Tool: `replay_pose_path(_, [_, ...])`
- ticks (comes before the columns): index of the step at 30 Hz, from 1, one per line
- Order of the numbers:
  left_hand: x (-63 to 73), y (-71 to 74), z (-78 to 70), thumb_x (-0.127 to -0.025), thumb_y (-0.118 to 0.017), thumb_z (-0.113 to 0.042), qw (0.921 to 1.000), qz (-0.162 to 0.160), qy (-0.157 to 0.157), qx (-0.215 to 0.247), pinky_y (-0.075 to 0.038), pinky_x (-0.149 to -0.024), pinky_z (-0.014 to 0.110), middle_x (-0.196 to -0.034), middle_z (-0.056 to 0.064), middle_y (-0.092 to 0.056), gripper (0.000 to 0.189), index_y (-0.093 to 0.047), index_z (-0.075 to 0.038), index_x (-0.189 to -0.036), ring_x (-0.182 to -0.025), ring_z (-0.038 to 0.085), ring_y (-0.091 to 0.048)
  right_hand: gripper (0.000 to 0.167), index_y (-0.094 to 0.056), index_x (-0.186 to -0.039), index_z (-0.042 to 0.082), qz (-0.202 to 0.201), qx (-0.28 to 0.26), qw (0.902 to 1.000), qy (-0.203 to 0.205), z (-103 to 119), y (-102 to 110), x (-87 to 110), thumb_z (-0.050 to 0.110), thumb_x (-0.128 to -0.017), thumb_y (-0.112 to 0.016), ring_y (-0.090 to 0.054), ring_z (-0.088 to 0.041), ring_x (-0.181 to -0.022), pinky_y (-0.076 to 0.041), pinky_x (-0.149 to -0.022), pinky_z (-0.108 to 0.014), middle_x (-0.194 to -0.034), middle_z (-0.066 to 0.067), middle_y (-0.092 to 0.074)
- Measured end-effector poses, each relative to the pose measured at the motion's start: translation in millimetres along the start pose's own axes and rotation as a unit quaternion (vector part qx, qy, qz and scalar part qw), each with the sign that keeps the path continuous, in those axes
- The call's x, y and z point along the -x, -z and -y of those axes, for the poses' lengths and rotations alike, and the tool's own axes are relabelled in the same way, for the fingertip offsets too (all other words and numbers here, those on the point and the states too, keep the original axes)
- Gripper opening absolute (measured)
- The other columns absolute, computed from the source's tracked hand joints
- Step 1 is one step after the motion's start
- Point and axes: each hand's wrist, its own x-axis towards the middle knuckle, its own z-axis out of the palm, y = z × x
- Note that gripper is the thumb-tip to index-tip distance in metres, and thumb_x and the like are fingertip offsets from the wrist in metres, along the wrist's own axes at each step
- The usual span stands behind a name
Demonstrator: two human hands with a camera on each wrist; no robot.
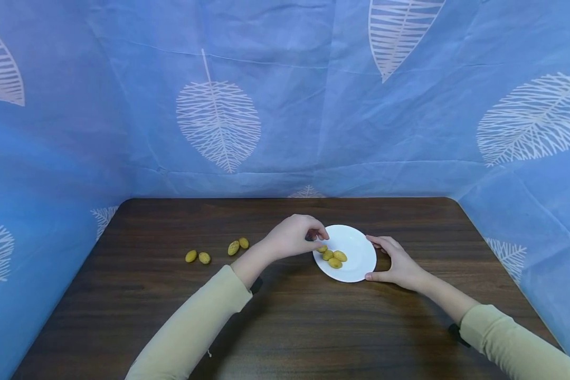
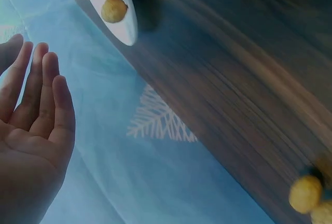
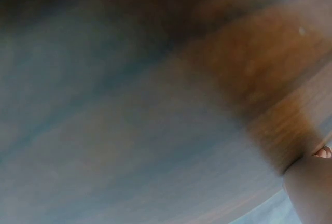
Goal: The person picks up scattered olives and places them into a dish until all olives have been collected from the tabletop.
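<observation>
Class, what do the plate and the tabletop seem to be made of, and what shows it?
The plate: probably glazed ceramic, possibly plastic; its plain white surface looks smooth.
The tabletop: wood or wood-look laminate, apparently smooth, judging by its dark brown, streaked grain.

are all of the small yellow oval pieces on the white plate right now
No, four small yellow oval pieces lie on the dark table, apart from the white plate.

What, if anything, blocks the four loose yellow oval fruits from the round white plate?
In the head view, only the bare left grip and wrist cross the line from those fruits to the plate; no other object shows between them on the dark brown wood-grain table.
</observation>
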Motion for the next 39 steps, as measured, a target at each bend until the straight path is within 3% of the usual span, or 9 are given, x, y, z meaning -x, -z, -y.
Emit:
replay_pose_path(22, [78.4, 24.2, 36.2, -0.098, -0.076, -0.009, 0.9968, -0.046, 0.066, -0.009, -0.061, -0.086, 0.033, -0.110, 0.002, -0.078, 0.018, -0.079, -0.008, -0.115, -0.095, 0.014, -0.072, 0.098, -0.044, -0.156, -0.005, -0.001, 0.010, 0.9999, -0.002, -1.3, -0.3, 0.7, 0.025, -0.080, -0.096, -0.051, -0.041, -0.130, -0.041, -0.103, -0.012, -0.146, -0.024, -0.052])
replay_pose_path(31, [116.4, 26.0, 53.6, -0.096, -0.079, -0.008, 0.9936, -0.047, 0.101, -0.019, -0.062, -0.085, 0.034, -0.109, 0.003, -0.078, 0.017, -0.079, -0.008, -0.113, -0.095, 0.016, -0.073, 0.098, -0.043, -0.156, -0.006, -0.001, 0.016, 0.9999, 0.000, 1.9, -0.4, 0.3, 0.026, -0.080, -0.096, -0.051, -0.041, -0.129, -0.044, -0.103, -0.018, -0.145, -0.026, -0.052])
replay_pose_path(39, [148.5, 23.1, 69.2, -0.094, -0.079, -0.006, 0.9914, -0.062, 0.113, -0.020, -0.062, -0.083, 0.033, -0.105, 0.002, -0.079, 0.014, -0.079, -0.008, -0.108, -0.091, 0.012, -0.072, 0.098, -0.043, -0.156, -0.005, 0.000, 0.023, 0.9997, -0.002, 2.0, 0.2, 0.6, 0.027, -0.080, -0.096, -0.052, -0.041, -0.131, -0.046, -0.104, -0.023, -0.146, -0.025, -0.052])
